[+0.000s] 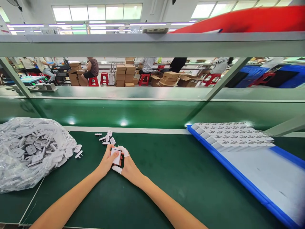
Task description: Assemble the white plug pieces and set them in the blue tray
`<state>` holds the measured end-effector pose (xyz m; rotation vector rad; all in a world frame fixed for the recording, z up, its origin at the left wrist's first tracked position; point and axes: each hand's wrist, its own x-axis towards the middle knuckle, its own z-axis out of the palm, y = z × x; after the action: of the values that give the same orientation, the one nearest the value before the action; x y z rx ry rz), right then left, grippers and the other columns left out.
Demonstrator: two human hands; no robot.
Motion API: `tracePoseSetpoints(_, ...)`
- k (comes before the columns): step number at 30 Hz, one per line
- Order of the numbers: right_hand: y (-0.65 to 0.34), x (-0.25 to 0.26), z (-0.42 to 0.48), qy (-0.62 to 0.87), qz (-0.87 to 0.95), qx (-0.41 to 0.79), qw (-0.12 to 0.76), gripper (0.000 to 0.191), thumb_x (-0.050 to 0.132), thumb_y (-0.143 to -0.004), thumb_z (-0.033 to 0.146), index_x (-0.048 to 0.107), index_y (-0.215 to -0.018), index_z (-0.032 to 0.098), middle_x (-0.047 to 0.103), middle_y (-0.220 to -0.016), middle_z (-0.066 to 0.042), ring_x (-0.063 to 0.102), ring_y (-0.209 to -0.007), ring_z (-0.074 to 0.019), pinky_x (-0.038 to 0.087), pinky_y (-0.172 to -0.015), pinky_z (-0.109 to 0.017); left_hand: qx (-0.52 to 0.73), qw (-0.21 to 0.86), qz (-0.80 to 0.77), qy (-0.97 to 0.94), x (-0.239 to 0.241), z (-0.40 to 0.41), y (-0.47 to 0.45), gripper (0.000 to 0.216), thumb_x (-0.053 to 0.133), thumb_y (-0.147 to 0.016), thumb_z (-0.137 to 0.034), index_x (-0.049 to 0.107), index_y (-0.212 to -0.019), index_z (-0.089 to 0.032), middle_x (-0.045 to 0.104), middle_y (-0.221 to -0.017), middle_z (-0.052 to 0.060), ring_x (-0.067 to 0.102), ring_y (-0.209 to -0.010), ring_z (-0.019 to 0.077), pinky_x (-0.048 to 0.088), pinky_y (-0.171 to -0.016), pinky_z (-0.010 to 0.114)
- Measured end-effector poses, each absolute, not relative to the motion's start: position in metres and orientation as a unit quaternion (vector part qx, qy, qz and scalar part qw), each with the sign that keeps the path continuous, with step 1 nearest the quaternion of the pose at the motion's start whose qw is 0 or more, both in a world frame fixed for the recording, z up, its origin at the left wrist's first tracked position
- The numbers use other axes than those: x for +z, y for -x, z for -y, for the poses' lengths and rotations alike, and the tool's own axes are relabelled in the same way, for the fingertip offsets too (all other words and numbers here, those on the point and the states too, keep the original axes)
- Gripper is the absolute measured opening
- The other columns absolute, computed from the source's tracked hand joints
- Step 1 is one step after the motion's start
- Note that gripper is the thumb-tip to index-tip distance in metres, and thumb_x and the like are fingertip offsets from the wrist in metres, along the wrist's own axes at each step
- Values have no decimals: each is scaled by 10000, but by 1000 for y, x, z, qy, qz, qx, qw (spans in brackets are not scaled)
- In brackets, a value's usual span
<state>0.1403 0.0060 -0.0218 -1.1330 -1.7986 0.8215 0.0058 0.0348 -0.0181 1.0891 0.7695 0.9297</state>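
Note:
A small white power adapter (116,157) is held up between my two hands above the green table. My left hand (105,163) is closed on it, with the thumb lying across its front face. My right hand (131,169), wearing white finger covers on the thumb and a finger, grips the adapter's right side and top edge. Thin pins show at its upper end. Just beyond the hands lies a small group of white plug pieces with prongs (112,140). Part of the right-hand fingers is hidden behind the adapter.
On the left, a clear plastic bag (69,140) holds many white plug pieces; a couple lie beside it (78,154). A blue-rimmed tray (228,165) at right carries rows of white blocks (233,135). A metal frame bar (152,49) crosses above. People sit beyond, among cardboard boxes (125,74).

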Motion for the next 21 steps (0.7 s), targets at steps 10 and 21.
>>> tracePoseSetpoints(10,-142,-9,-5,472,722,258,436,547,650,-677,198,447,-1185,216,551,-1046,-77,576,-820,-201,500,-762,-358,384,671,-319,-548,-7,-29,-1,474,578,-792,-561,284,-973,-235,567,-799,-16,585,-657,139,456,-612,271)
tracePoseSetpoints(21,-178,11,-15,430,786,309,319,622,672,-682,165,445,-1259,216,536,-1154,-88,550,-1024,-242,458,-886,-388,250,406,-401,-782,7,-34,19,625,746,-628,-332,471,-1179,-224,566,-1044,54,546,-900,232,443,-755,335)
